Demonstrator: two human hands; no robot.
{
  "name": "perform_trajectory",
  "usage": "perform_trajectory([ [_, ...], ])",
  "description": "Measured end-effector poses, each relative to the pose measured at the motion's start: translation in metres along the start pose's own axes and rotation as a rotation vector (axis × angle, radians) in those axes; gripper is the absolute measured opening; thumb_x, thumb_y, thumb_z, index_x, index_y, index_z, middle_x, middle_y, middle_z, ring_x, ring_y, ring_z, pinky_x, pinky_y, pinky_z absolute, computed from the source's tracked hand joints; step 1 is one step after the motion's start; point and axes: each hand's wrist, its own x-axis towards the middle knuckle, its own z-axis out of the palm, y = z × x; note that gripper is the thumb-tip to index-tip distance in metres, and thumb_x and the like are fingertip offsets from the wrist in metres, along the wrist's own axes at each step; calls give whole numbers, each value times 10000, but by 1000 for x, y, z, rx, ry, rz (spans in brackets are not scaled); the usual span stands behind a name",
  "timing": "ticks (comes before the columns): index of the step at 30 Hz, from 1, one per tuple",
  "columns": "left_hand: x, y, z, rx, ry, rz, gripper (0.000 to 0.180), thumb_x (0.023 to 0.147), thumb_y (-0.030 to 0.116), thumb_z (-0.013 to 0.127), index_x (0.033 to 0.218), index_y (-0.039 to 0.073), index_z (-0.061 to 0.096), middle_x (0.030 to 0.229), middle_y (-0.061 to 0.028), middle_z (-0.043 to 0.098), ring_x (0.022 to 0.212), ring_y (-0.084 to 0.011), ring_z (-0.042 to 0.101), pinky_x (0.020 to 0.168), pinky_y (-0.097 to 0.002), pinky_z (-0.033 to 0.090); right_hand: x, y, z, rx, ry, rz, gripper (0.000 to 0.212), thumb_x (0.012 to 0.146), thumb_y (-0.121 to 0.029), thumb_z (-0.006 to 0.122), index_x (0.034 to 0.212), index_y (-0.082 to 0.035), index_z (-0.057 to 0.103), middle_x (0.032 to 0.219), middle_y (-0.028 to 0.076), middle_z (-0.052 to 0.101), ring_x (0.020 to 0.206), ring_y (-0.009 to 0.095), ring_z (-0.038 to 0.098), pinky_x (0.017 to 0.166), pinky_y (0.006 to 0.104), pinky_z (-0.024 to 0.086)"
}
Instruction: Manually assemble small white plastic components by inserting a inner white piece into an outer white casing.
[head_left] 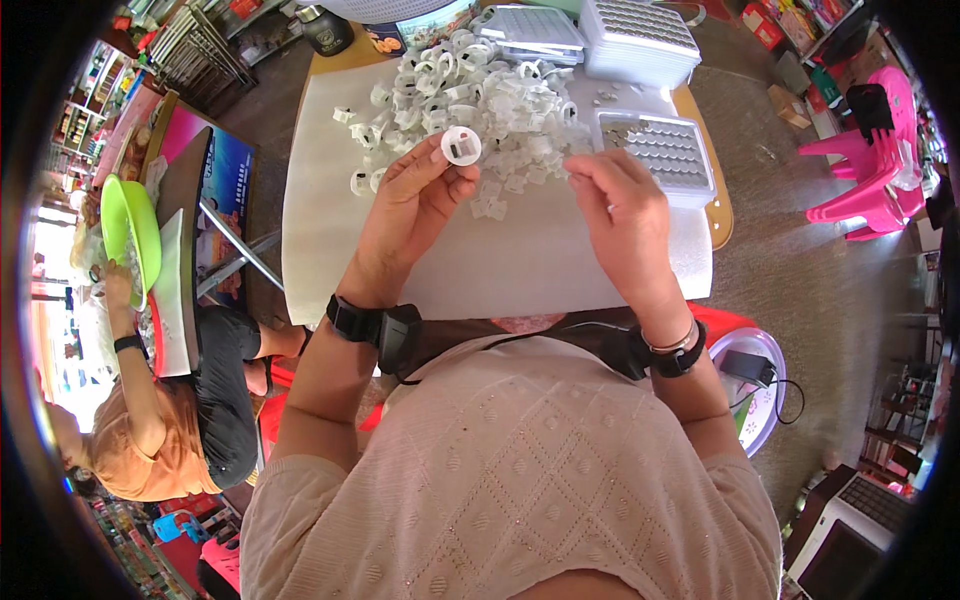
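Between the thumb and fingers of my left hand point(415, 195) is a small round white plastic piece point(461, 146), its face turned up with a dark slot in it. Over the right part of the table hangs my right hand point(628, 205), thumb and fingertips drawn together; whatever is in them, if anything, is too small to make out. Beyond both hands spreads a loose heap of small white and translucent plastic parts point(480, 95). Close to my right fingers stands a clear plastic tray point(704, 190) with wavy rows of small pieces.
Stacked white trays point(640, 50) stand at the far right of the white-covered table point(480, 270), beside a lidded clear box point(530, 30). A dark bottle point(325, 30) is at the far left. Leftward, another person point(160, 430) reaches toward a green basin point(135, 230). Pink stools point(870, 170) stand right.
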Motion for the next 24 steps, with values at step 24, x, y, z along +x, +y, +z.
perform_trajectory([
  [24, -8, -6, -2, -11, -33, -40, 320, 935, 145, 566, 1211, -16, 553, 972, -92, 648, 813, -161, 639, 689, -270, 519, -13, -8, 22, -141, -395, -96, 157, 745, -9, 629, 897, -32, 595, 851, 123, 587, 839, 325, 572, 723, 416, 477],
])
